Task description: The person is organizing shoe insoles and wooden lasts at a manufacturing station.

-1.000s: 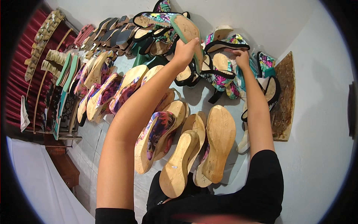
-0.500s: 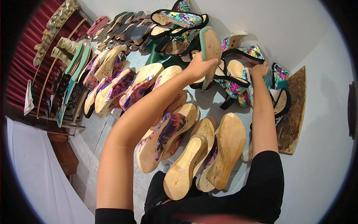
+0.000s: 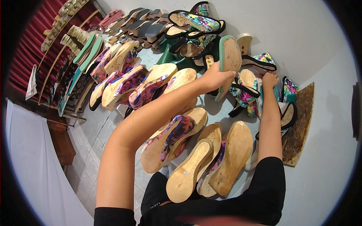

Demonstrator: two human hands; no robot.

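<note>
Pale walls (image 3: 328, 105) meet behind the crowded light surface (image 3: 211, 107), with a worn brown board (image 3: 301, 132) leaning by the right-hand wall. Out past the bare wooden sole (image 3: 235, 154) nearest me, my left hand (image 3: 221, 80) is clamped on a green-edged shoe sole (image 3: 230, 51), gripping it around the lower half, with fingertips lying across its tan face. Its long axis runs nearly upright as I look down: one end points away from me, the other slants back toward me and slightly left. Most of its length reaches beyond my fingers, on the far side of the grip.

My right hand (image 3: 270, 80) is apart from it, off to the right, so the left is plainly the nearer one. Between the two hands sits a flowered sandal (image 3: 244, 94) with black trim, just beside the green edge. Another flowered strap (image 3: 264, 58) lies just beyond my right knuckles. Those right fingers look curled, but they're small and half turned away from view, so I can't tell whether they pinch anything or merely rest there.
</note>
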